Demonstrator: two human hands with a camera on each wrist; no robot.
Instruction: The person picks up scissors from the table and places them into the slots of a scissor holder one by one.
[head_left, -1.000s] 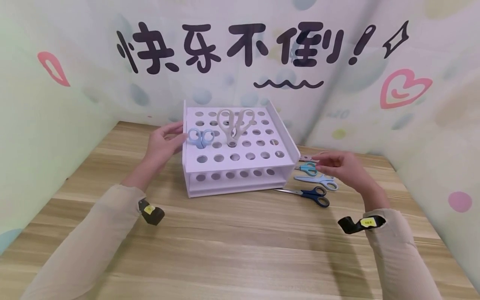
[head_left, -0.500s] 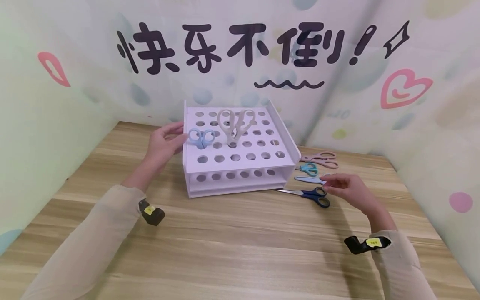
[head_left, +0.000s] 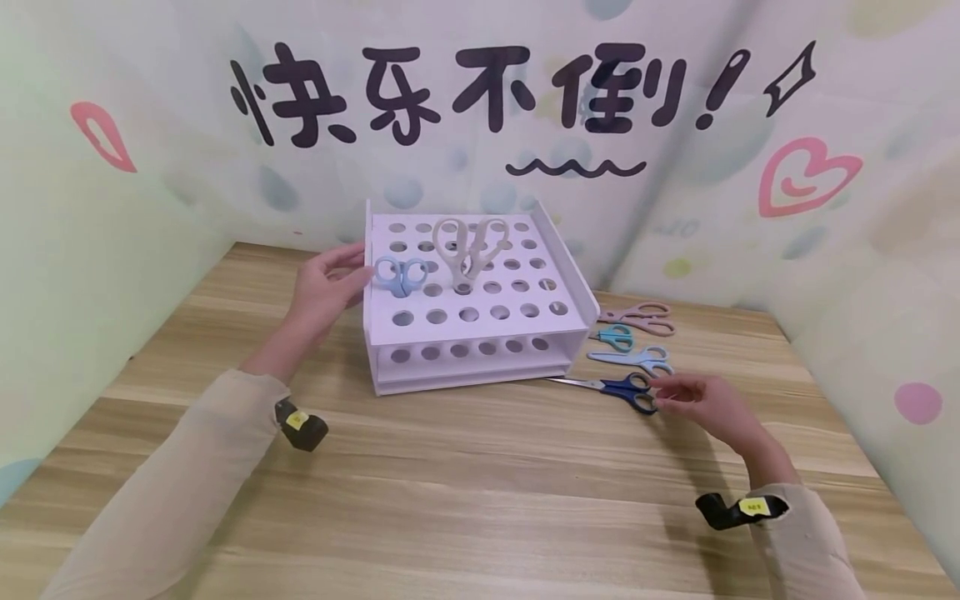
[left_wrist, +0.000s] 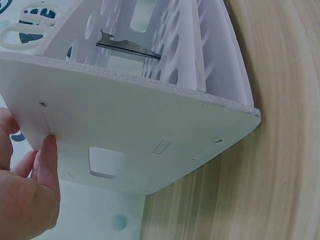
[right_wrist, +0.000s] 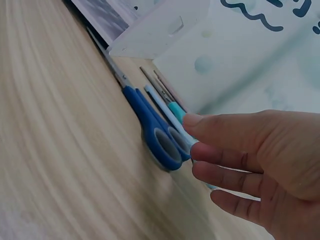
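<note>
A white rack with rows of round holes (head_left: 480, 332) stands on the table. My left hand (head_left: 321, 292) touches its left side panel (left_wrist: 125, 125) with extended fingers. Two scissors stand handles up in the holes: small light blue scissors (head_left: 402, 285) and larger beige scissors (head_left: 467, 268). A metal blade (left_wrist: 127, 47) hangs inside the rack in the left wrist view. My right hand (head_left: 708, 408) hovers beside the handles of dark blue scissors (right_wrist: 145, 120), its fingers loosely bent around nothing. Contact with the handles is not plain.
Right of the rack lie light blue scissors (head_left: 636, 359), turquoise scissors (head_left: 618, 337) and pink scissors (head_left: 647, 314), side by side behind the dark blue ones. The wooden table (head_left: 480, 483) extends in front. A printed cloth wall (head_left: 675, 233) rises behind.
My right hand has moved toward me, from the pink and turquoise scissors past the light blue ones to the dark blue handles. My left hand has stayed at the rack.
</note>
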